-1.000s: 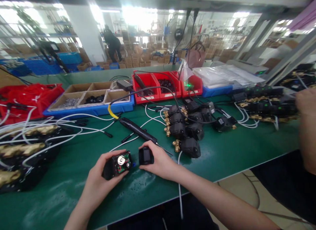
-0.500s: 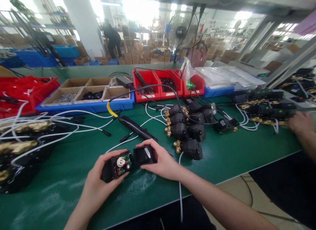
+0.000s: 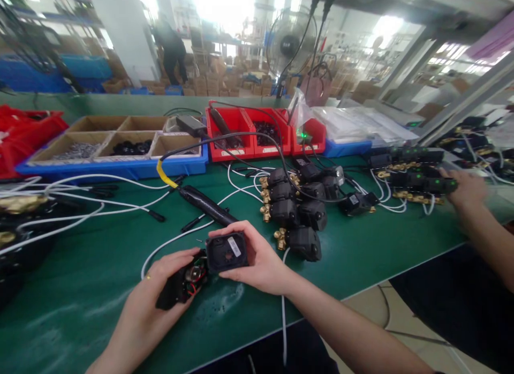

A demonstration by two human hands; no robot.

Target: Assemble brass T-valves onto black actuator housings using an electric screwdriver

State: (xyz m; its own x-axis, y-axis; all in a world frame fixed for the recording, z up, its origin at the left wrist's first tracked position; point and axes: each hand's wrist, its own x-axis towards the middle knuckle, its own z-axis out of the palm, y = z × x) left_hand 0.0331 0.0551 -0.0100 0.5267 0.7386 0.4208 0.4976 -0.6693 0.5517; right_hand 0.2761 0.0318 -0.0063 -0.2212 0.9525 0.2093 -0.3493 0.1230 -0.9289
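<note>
My left hand (image 3: pixel 160 288) is closed round a black actuator housing (image 3: pixel 176 288), its open side turned right with a motor and red wires showing inside. In my right hand (image 3: pixel 261 259) is a black plastic cover (image 3: pixel 220 256), its hollow inside and a small white label facing me. The cover's left edge is right beside the housing; whether they touch I cannot tell. Behind them a black electric screwdriver (image 3: pixel 204 202) with a yellow cable sleeve lies on the bench. To the right sit several black valve actuators (image 3: pixel 303 242) with brass fittings.
A blue tray (image 3: pixel 168 167) of small parts and red bins (image 3: pixel 271 149) line the back. White cables (image 3: pixel 88 178) and brass valves (image 3: pixel 24 203) lie left. A co-worker's hand (image 3: pixel 468 192) is at actuators (image 3: pixel 417 180) on the right. The green bench (image 3: pixel 361 256) ends in front of me.
The cover has turned so its inside shows toward me. The housing has tilted, now showing its motor and red wires more from the side. The co-worker's hand has moved onto the actuators.
</note>
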